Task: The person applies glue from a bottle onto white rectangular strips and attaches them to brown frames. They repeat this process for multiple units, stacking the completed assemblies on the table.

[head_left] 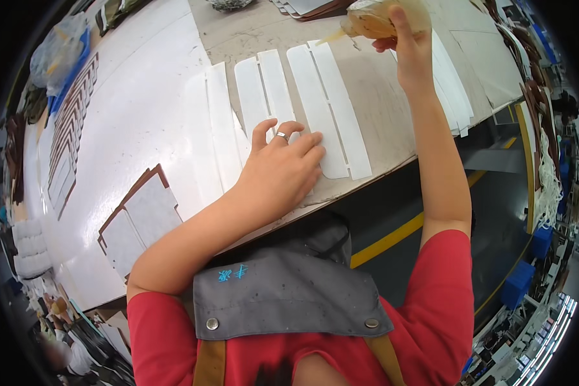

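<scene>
In my raised right hand (410, 55) is a translucent squeeze bottle (373, 20) with yellowish contents, its fingers wrapped round it. The bottle's pointed nozzle aims left, over the far ends of the white pieces. My left hand (283, 161), a ring on one finger, lies over the near part of a middle white piece (264, 80), fingers bent and apart. Just right of it lies another long white piece (328, 109) with a slit down its length. A further white piece (220, 122) lies to the left, partly behind my forearm.
Brown-edged panels (145, 212) lie near my left elbow. Farther left is an overlapping row of similar pieces (74, 128), beside a blue tray (77, 64) with a plastic bag. More white strips (450, 90) sit right of my forearm. A brown stack (312, 8) stands at the far edge.
</scene>
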The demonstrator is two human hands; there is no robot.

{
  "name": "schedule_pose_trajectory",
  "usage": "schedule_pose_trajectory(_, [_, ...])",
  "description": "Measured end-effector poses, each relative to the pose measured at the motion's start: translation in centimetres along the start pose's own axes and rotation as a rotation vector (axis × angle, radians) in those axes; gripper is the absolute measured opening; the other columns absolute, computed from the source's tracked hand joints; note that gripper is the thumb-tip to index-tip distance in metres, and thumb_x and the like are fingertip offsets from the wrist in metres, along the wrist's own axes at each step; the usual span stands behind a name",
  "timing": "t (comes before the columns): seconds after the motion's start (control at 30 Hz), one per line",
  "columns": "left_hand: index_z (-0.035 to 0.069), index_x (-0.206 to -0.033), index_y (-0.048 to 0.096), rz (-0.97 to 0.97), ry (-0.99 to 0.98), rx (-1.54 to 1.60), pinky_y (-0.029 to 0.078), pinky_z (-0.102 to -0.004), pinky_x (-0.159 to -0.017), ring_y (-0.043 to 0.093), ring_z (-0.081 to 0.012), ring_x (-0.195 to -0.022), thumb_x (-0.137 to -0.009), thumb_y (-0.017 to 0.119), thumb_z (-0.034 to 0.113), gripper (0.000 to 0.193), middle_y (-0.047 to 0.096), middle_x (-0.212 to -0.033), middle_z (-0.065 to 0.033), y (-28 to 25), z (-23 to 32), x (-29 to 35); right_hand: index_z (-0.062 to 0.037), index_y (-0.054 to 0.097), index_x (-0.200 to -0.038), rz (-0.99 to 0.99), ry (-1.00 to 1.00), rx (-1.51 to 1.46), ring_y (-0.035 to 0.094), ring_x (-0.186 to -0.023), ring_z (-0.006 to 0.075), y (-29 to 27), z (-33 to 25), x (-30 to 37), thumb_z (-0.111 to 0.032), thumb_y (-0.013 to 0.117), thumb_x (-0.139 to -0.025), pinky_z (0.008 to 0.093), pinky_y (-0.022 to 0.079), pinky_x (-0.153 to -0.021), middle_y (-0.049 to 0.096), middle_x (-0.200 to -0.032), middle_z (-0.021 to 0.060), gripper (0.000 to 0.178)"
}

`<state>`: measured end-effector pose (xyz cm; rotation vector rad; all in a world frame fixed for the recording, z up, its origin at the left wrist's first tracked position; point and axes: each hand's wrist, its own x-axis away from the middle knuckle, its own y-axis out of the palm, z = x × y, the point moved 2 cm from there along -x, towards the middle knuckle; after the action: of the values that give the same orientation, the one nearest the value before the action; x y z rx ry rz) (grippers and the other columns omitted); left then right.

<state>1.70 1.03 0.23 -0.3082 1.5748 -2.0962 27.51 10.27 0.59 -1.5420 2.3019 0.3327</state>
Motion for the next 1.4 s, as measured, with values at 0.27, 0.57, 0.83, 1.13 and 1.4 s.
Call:
schedule_pose_trajectory(0.27, [0.009, -0.101, 0.061, 0.02, -0.003, 0.021, 0.022, -0.0476, -0.102, 0.046, -0.0241, -0.116, -0.08, 0.062, 0.018, 0.023, 0.056, -0.118, -0.0022, -0.1, -0.3, 0.1, -0.0051, 0.058, -0.096, 0.049, -0.053, 0.007, 0.053, -0.052, 0.008, 2.1, 1.0, -1.6, -0.041, 0.067, -0.083, 0.0199, 0.042, -0.04, 0.058, -0.073, 0.0019, 0.039])
schedule_pose_trajectory(0.57, [0.009, -0.101, 0.06, 0.024, -0.001, 0.028, 0.022, -0.0476, -0.103, 0.046, -0.0241, -0.116, -0.079, 0.063, 0.018, 0.023, 0.056, -0.118, -0.0022, -0.1, -0.1, 0.1, -0.0056, 0.053, -0.105, -0.138, 0.104, 0.084, 0.054, -0.056, 0.0104, -0.8, 0.7, 0.1, -0.044, 0.064, -0.083, 0.0231, 0.041, -0.042, 0.059, -0.081, 0.0042, 0.046])
schedule_pose_trajectory(0.83, [0.01, -0.101, 0.059, 0.035, 0.002, 0.018, 0.022, -0.0473, -0.103, 0.046, -0.0252, -0.116, -0.078, 0.064, 0.015, 0.025, 0.057, -0.116, -0.002, 0.0, 0.0, 0.0, -0.0032, 0.049, -0.114, -0.16, 0.258, 0.01, 0.056, -0.063, 0.0102, -3.1, -1.7, 5.5, -0.044, 0.069, -0.079, 0.0209, 0.044, -0.043, 0.058, -0.086, 0.0036, 0.057])
schedule_pose_trajectory(1.13, [0.011, -0.102, 0.059, 0.053, -0.007, -0.004, 0.022, -0.047, -0.103, 0.047, -0.0237, -0.115, -0.078, 0.064, 0.015, 0.025, 0.057, -0.116, -0.0012, -0.1, 0.2, 0.1, -0.0008, 0.045, -0.119, -0.207, 0.056, -0.024, 0.057, -0.088, 0.0127, -4.4, -6.1, 11.7, -0.044, 0.081, -0.065, 0.0263, 0.049, -0.068, 0.056, -0.103, 0.0052, 0.078])
schedule_pose_trajectory(1.4, [0.01, -0.102, 0.059, 0.04, 0.005, -0.01, 0.022, -0.047, -0.103, 0.047, -0.0247, -0.115, -0.078, 0.063, 0.014, 0.024, 0.057, -0.116, -0.002, -0.2, 0.2, -0.1, -0.0006, 0.043, -0.122, -0.347, -0.378, 0.412, 0.054, -0.102, 0.0163, -6.3, -8.3, 13.9, -0.051, 0.09, -0.039, 0.0298, 0.047, -0.083, 0.052, -0.114, 0.0072, 0.108])
